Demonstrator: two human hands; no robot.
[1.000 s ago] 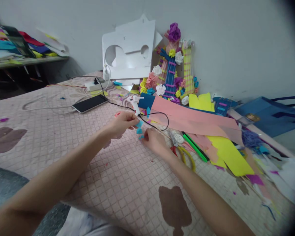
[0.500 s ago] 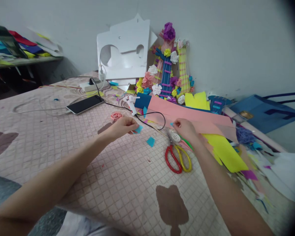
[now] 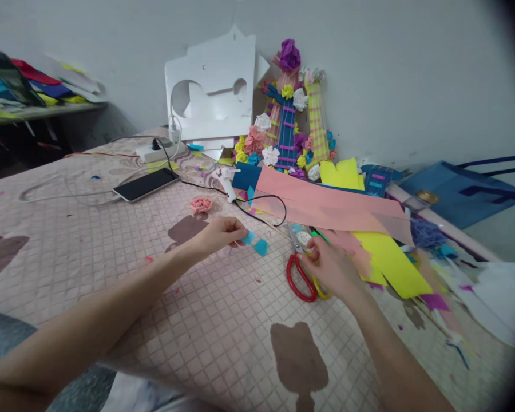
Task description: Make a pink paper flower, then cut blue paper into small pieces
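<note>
My left hand (image 3: pixel 224 233) pinches a small blue paper piece (image 3: pixel 249 237) above the table, with a thin pale stick end showing under the fingers. A second blue paper piece (image 3: pixel 261 247) lies just right of it. My right hand (image 3: pixel 328 264) is over the scissors (image 3: pixel 300 278), fingers slightly curled and apart, covering most of the yellow handle; the red handle stays visible. A white round spool (image 3: pixel 302 239) and a green-handled tool (image 3: pixel 321 233) lie close to its fingertips. Near the scissors' tip is another bit of blue paper (image 3: pixel 296 228).
A white glue gun (image 3: pixel 225 182) with a black cord lies beyond my hands, near a pink paper rose (image 3: pixel 201 204). At left are a phone (image 3: pixel 146 184) and a power strip (image 3: pixel 161 150). Pink paper sheets (image 3: pixel 326 200), yellow paper (image 3: pixel 397 266) and flower-covered guitar shapes (image 3: pixel 286 131) stand or lie behind.
My right hand has moved down and toward me onto the scissors; the blue bit at its fingertips is no longer there. My left hand has shifted slightly down and right, nearer the loose blue piece.
</note>
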